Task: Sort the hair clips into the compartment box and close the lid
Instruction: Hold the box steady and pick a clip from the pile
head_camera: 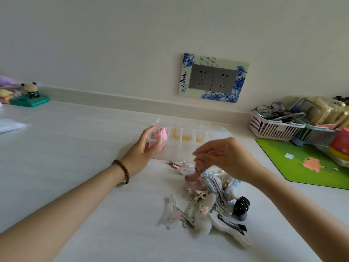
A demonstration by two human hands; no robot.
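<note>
A heap of hair clips point(205, 208) lies on the worktop point(94, 148) just under the right hand point(224, 157). Its bunched fingers point(198, 157) meet a pink clip point(194, 173), but blur hides whether they grip it. Beyond, the left hand point(142, 150) clasps the end of the clear compartment box point(188, 146), with pink clips point(162, 136) inside beside those fingers.

From the clip pile point(207, 205), the table point(85, 144) is free toward 9 o'clock. The compartment box point(187, 148) blocks 12 o'clock.

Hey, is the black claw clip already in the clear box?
No, the black claw clip lies at the right edge of the pile of clips on the table, in front of the box.
</note>
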